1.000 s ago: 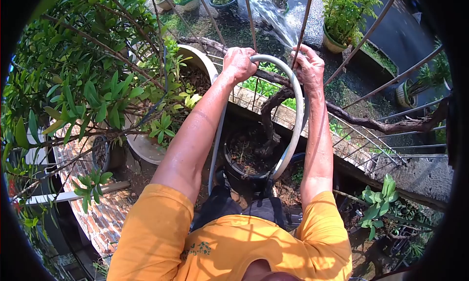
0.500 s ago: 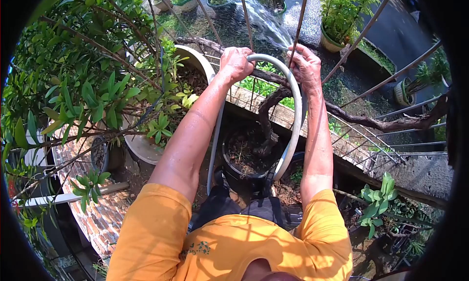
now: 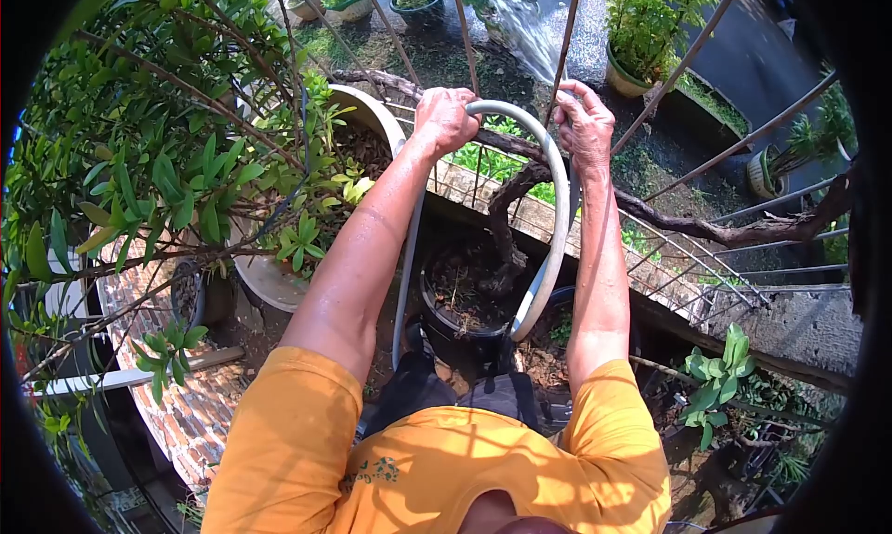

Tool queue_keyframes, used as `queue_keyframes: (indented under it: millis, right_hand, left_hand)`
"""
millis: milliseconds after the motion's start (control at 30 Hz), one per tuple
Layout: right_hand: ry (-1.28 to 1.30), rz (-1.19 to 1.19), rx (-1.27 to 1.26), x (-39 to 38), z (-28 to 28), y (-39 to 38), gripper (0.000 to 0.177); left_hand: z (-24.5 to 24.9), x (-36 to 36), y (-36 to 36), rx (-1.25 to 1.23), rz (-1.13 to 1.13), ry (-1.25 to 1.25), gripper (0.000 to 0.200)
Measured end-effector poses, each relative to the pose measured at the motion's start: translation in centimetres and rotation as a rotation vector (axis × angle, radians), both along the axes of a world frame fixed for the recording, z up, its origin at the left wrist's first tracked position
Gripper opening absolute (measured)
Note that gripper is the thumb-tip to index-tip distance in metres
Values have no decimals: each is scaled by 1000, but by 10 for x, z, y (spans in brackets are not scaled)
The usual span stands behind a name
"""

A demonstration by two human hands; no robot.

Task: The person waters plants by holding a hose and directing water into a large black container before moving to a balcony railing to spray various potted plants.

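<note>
My left hand (image 3: 444,123) is closed around a grey garden hose (image 3: 562,195) beside a rusty fence bar. From there the hose arches over and loops down toward my legs. My right hand (image 3: 587,125) pinches the hose near its outlet, the fingers bent at the mouth. A fan of water (image 3: 522,32) sprays from it, away from me and past the bars. Behind both hands runs a twisted woody trunk (image 3: 511,144). Below the loop stands a black pot (image 3: 455,325) with soil and a thick stem.
Slanting metal bars (image 3: 683,65) stand between me and the paved ground. Potted plants, one leafy in a green-rimmed pot (image 3: 627,74), stand beyond. A large pale planter (image 3: 372,107) and dense branches (image 3: 186,181) fill my left side. A concrete ledge (image 3: 790,330) lies right.
The water jet has swung to the right and looks narrower. My right hand has shifted slightly, its fingers more raised. My left hand has barely moved on the hose.
</note>
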State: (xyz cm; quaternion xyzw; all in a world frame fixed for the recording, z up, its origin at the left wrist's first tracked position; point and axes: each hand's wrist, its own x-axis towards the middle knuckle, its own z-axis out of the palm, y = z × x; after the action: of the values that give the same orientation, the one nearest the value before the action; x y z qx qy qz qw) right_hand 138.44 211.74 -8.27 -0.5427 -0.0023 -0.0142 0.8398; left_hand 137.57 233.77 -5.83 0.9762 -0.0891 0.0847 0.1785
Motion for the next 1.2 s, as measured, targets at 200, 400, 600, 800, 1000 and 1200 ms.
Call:
queue_keyframes:
  millis: [200,400,600,800,1000,1200]
  right_hand:
    - [14,30,-4,3,-2,-1,16]
    - [43,57,-172,12,-9,1,16]
    - [75,66,-104,11,-7,-1,16]
    - [98,25,-222,16,-12,1,16]
    - [77,-20,-230,17,-19,1,14]
    - [34,39,-365,33,-34,6,12]
  left_hand:
    - [2,-1,-2,7,20,24,17]
    - [1,0,-1,-9,1,32,18]
    - [-2,2,1,28,-10,-25,15]
    - [1,0,0,13,6,35,18]
    - [0,0,-1,12,28,43,18]
    - [2,0,-1,64,-7,14,19]
